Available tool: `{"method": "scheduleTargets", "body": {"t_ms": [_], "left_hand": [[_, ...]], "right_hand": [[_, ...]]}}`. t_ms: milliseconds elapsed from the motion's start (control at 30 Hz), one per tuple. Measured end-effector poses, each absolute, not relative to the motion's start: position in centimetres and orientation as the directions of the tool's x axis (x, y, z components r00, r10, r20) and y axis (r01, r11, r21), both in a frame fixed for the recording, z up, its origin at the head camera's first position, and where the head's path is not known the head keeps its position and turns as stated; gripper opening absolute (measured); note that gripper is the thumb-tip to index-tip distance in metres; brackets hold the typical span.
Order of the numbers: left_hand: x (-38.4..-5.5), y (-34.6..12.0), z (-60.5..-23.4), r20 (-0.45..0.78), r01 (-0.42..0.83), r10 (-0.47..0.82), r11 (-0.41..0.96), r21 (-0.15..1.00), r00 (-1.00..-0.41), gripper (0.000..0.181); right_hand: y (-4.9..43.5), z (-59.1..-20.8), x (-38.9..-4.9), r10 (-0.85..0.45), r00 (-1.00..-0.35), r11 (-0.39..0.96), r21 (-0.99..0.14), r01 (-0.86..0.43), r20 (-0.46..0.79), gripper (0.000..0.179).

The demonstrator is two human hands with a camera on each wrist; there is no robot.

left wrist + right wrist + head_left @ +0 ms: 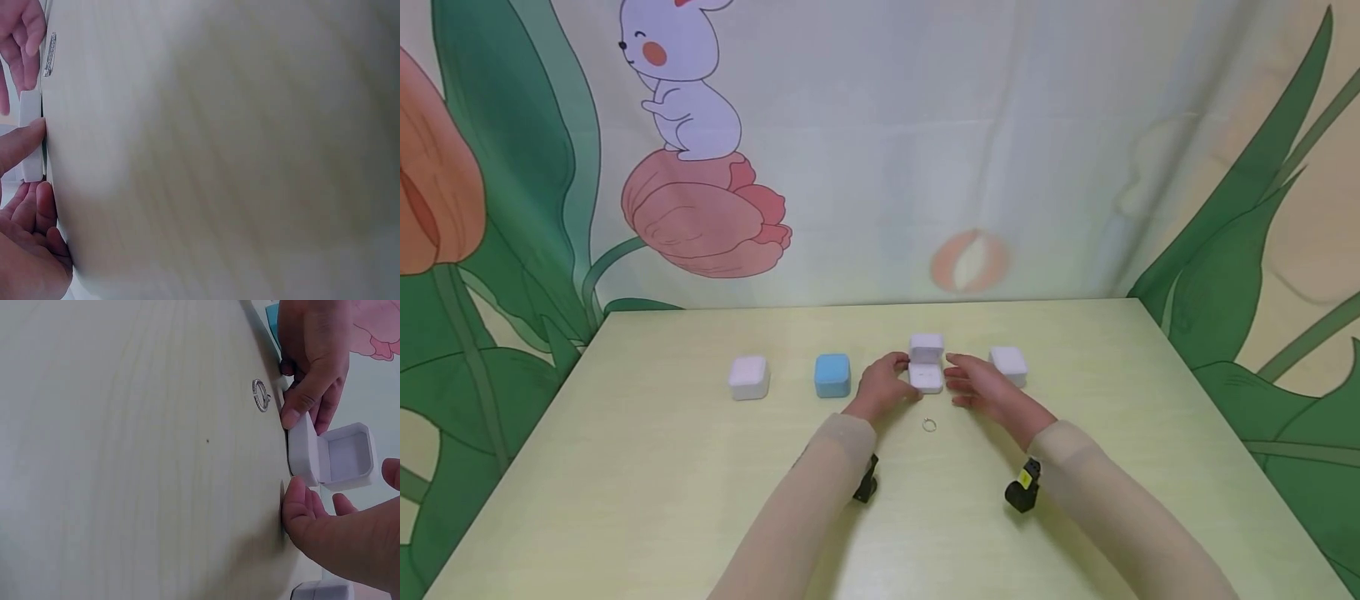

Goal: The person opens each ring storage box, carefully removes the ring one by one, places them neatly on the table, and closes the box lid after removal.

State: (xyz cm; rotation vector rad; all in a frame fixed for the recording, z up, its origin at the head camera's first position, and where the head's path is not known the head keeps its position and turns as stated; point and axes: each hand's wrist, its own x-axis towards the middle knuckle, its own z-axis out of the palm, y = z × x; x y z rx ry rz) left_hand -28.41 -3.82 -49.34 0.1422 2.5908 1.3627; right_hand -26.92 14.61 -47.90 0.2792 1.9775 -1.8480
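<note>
Centrally, the left hand pinches the open white box at left; the right hand, relaxed, lies just beside its right. A low hold should steady it best, lid free, ring clear on the near side.

We see open box: white | ring: silver | 2 outer boxes: pale pinkish-white | closed box: blue | tabletop: pale yellow, wood-grained | sleeves: plain beige | wrist cameras: black, 1 yellow patch | backdrop: pale, with whitish rabbit, pink flower, green leaves
</note>
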Motion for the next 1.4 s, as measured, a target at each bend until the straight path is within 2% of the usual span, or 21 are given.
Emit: {"method": "scheduleTargets", "body": {"t_ms": [233,433,633,967,1200,1400], "left_hand": [[-28.4,-3.9,-49.4,-0.155,-0.025,0.179,0.573,0.819,-0.972,0.065],[-28.5,-3.9,-49.4,-0.155,-0.023,0.181,0.578,0.816,-0.971,0.066],[-28.6,-4.2,-49.4,-0.157,-0.028,0.180,0.566,0.824,-0.971,0.065],[-28.5,-3.9,-49.4,-0.167,-0.034,0.186,0.563,0.826,-0.968,0.065],[-28.5,-3.8,-49.4,-0.174,-0.044,0.175,0.571,0.820,-0.969,0.064],[-28.6,-3.9,-49.3,-0.170,-0.043,0.178,0.560,0.827,-0.969,0.065]], "right_hand": [[14.3,-48.2,-28.2,-0.133,-0.887,0.010,-0.895,0.445,-0.442,0.066],[14.3,-48.2,-29.2,-0.136,-0.886,0.017,-0.896,0.445,-0.443,0.066],[14.1,-48.0,-30.1,-0.175,-0.877,0.091,-0.894,0.439,-0.448,0.065],[14.7,-47.5,-30.4,-0.284,-0.869,0.235,-0.908,0.347,-0.406,0.063],[15.0,-47.6,-30.6,-0.300,-0.870,0.251,-0.913,0.323,-0.390,0.065],[14.4,-48.0,-30.6,-0.290,-0.914,0.329,-0.926,0.184,-0.285,0.059]]}}
